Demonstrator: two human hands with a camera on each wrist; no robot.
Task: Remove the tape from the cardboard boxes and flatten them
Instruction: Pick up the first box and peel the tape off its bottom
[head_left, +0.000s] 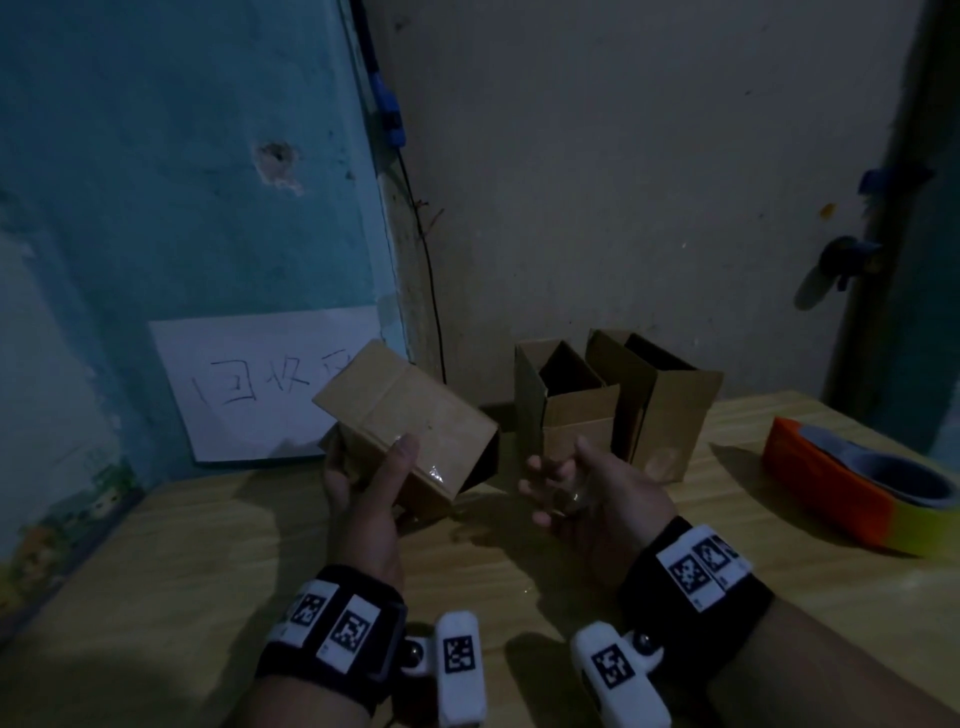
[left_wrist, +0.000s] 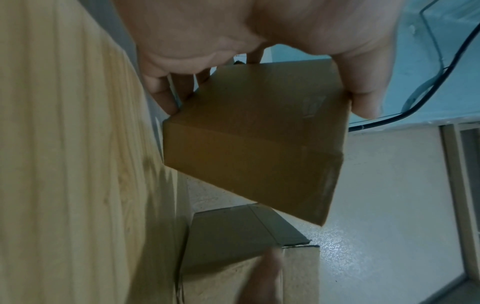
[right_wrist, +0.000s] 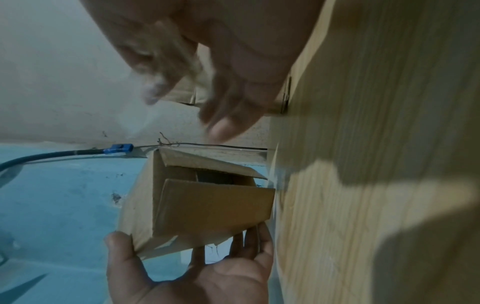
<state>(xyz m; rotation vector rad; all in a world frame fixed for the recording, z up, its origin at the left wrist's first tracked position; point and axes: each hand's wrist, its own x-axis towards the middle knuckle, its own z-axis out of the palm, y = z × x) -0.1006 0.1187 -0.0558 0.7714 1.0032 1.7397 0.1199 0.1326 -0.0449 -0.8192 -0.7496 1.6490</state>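
My left hand (head_left: 369, 460) holds a small cardboard box (head_left: 410, 421) tilted above the wooden table (head_left: 208, 571), thumb on its top face and fingers behind its far side. A glint of clear tape (head_left: 435, 473) shows on that face near the thumb. In the right wrist view the box (right_wrist: 207, 205) has loose flaps at its end. My right hand (head_left: 558, 467) hovers just right of the box with curled fingers, pinching a shiny, crumpled piece of clear tape (head_left: 570, 498). Its fingers (right_wrist: 221, 123) are blurred in the right wrist view.
Two more boxes (head_left: 566, 415) (head_left: 670, 405) stand with their tops open at the back by the wall. An orange and yellow tape dispenser (head_left: 852, 493) lies at the right edge. A white paper sign (head_left: 249, 395) is stuck on the blue wall; a black cable (head_left: 431, 291) hangs behind.
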